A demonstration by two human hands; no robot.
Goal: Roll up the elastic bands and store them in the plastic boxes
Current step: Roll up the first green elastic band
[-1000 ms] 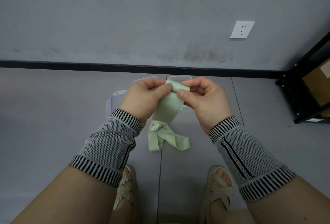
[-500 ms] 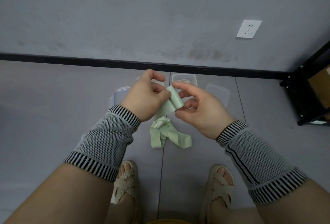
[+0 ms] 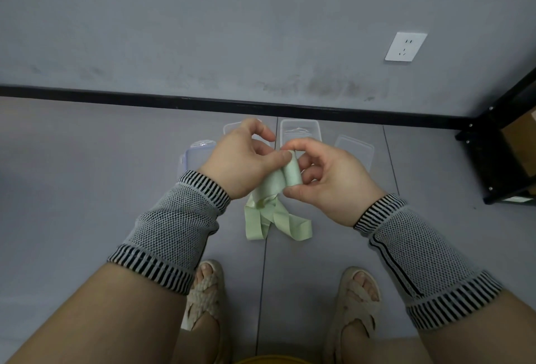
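A pale green elastic band (image 3: 277,220) hangs from my hands, its loose end crumpled on the grey floor. The top of it is wound into a small roll (image 3: 292,173). My right hand (image 3: 327,178) pinches that roll between thumb and fingers. My left hand (image 3: 243,160) pinches the band right beside the roll. Behind my hands on the floor lie clear plastic boxes: one open box (image 3: 301,128), one partly hidden box (image 3: 232,127), a lid (image 3: 355,150) and a box with a blue-tinted lid (image 3: 195,152).
A black baseboard (image 3: 116,95) and grey wall with a white socket (image 3: 405,46) close the space beyond the boxes. A black metal shelf (image 3: 493,143) with a cardboard box stands at the right. My sandalled feet (image 3: 356,300) are below the band.
The roll has grown thicker as my hands turned it down the band. Both hands shifted slightly right and the hanging part became shorter.
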